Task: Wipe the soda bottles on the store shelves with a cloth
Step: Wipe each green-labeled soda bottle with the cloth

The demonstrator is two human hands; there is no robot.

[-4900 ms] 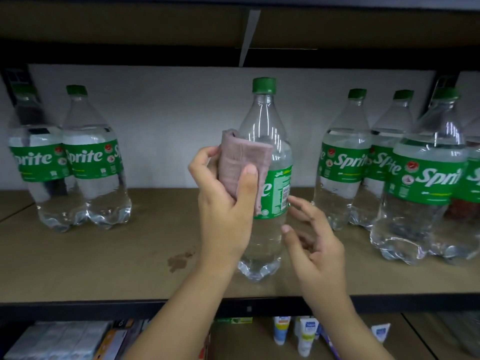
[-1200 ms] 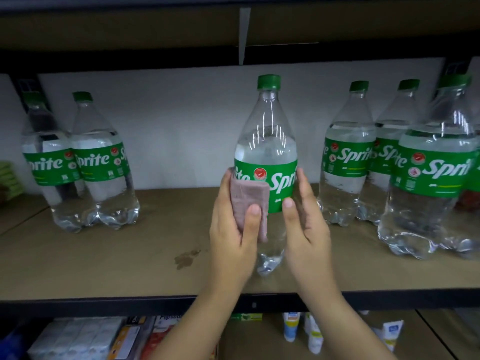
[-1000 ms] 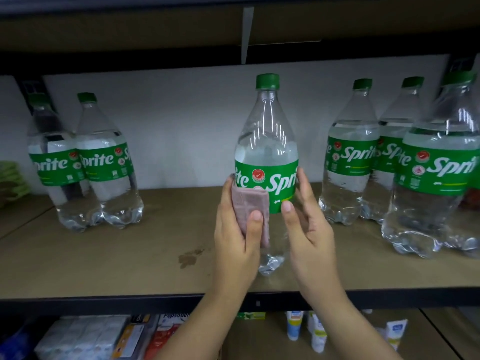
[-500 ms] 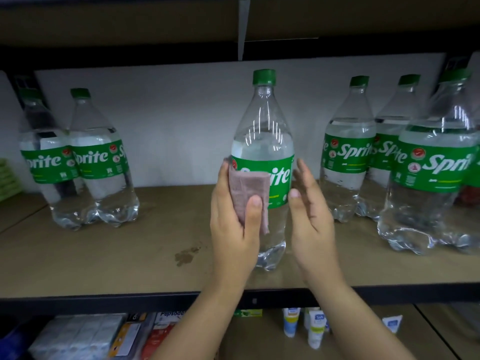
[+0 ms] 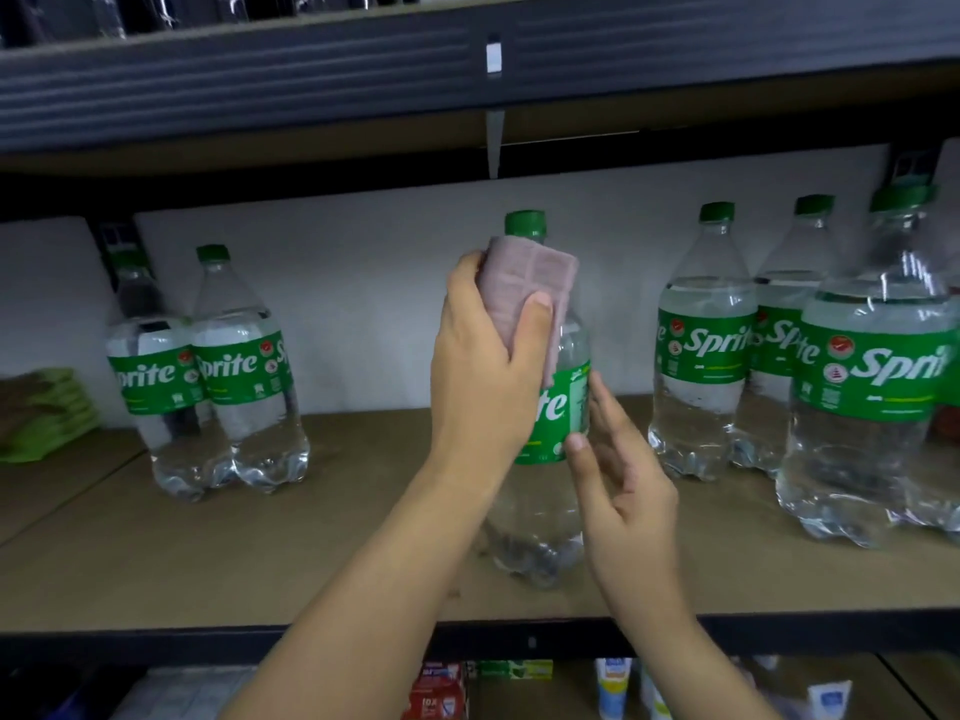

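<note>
The soda bottle [image 5: 553, 418] stands upright on the brown shelf board [image 5: 322, 553], near the front edge, approx. in the middle of the view. Its green cap [image 5: 525, 224] is on. The left hand [image 5: 488, 366] grips a folded pinkish cloth [image 5: 524, 285] and presses it on the upper part of the bottle, just below the cap; thumb lies over the cloth, the other fingers go round the left side of the bottle. The right hand [image 5: 621, 475] is at the right side of the bottle, at label height & lower. Its fingers are nearly straight, thumb tip touches the green label [image 5: 558, 415], and it does not close around the bottle.

Left on the same board stand two more Sprite bottles [image 5: 208, 376] side by side, touching. On the right a group of other Sprite bottles [image 5: 862, 387], some in front of others. Behind is a white back wall [image 5: 363, 283]. At far left edge lies a green stack [image 5: 47, 413], too blurred to identify. Under the board, on the lower shelf, small tubes [image 5: 613, 688] and boxes are visible.
</note>
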